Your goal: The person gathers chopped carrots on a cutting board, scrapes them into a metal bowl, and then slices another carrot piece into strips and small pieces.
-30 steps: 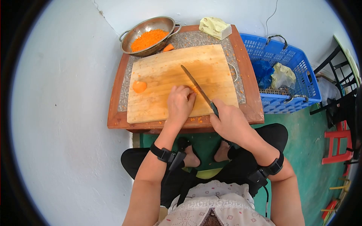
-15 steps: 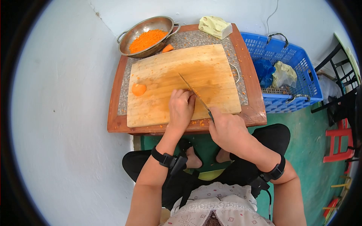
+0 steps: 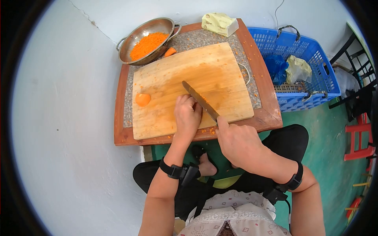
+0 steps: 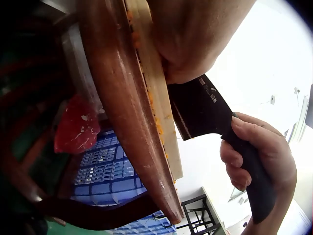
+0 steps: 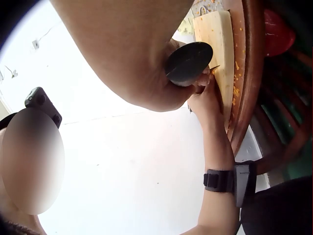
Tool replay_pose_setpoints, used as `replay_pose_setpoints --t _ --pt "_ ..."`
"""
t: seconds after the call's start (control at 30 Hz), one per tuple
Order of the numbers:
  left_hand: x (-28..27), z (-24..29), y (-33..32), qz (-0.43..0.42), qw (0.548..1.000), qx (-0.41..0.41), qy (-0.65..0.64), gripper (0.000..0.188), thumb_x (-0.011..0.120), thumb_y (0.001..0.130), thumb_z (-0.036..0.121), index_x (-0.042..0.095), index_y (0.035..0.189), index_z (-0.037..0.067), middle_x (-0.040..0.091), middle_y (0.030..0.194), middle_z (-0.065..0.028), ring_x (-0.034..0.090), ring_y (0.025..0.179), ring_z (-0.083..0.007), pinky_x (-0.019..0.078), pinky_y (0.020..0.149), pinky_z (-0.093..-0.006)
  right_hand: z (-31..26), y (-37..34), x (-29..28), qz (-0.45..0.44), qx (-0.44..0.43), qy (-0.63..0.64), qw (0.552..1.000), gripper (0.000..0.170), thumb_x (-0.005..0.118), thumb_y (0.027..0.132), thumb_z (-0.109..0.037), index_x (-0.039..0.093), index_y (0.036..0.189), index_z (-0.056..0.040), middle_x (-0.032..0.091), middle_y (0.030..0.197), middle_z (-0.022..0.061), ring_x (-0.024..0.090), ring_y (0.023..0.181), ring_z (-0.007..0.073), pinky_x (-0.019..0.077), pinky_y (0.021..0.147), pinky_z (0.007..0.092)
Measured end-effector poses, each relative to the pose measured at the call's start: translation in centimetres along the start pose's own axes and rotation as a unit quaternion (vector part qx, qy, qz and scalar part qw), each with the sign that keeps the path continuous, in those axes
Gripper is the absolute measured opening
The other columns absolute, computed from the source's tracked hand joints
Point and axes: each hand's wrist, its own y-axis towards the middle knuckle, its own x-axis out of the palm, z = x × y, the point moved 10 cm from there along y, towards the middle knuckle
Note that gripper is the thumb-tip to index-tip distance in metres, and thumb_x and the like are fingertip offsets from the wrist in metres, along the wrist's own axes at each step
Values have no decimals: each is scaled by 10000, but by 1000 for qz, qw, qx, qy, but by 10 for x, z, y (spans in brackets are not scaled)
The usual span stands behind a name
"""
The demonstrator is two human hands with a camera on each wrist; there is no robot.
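My right hand [image 3: 240, 143] grips the black handle [image 4: 252, 176] of a cleaver [image 3: 201, 101], its broad dark blade slanting over the wooden cutting board [image 3: 228, 63]. Orange bits show along the blade. Close against the blade, my left hand [image 3: 188, 116] rests on the board with curled fingers. They hold down a carrot piece that the hand and blade mostly hide. A cut chunk of carrot [image 3: 142, 99] lies at the board's left side. Behind the board, a metal pan [image 3: 125, 52] contains finely chopped carrot [image 3: 149, 46].
Another carrot piece [image 3: 170, 52] lies between pan and board. A yellowish paper packet [image 3: 219, 24] stands at the table's back edge. Carrot crumbs dot the wooden table rim [image 3: 267, 108]. To the right is a blue plastic basket [image 3: 315, 51] with bags inside; a red stool [image 3: 358, 141] stands farther right.
The cleaver has shifted slightly left and down, and its blade face now shows wider, with orange bits on it. The left hand keeps its place on the board. The head view has turned slightly.
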Motion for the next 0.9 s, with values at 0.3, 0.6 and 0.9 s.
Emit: replay_pose_setpoints --t 0.3,0.6,0.9 --pt "-3 1 -2 14 1000 24 -6 64 657 668 -39 632 723 -19 612 790 -130 552 772 -308 460 678 -369 7 30 7 40 -19 2 999 150 563 734 -49 442 812 -7 581 555 138 629 530 281 502 474 342" --pt "-4 -1 -4 22 999 16 -37 74 664 674 -27 627 738 -23 626 795 -145 573 770 -311 465 676 -370 20 25 0 30 27 13 999 141 517 843 -141 464 840 -10 565 577 195 596 551 356 477 491 429" --pt "-4 1 -3 22 999 22 -21 66 659 670 -47 621 715 -18 603 793 -131 546 779 -312 459 678 -372 8 11 1 0 7 2 1000 69 492 794 -63 448 804 -10 578 566 179 614 528 329 503 494 391"
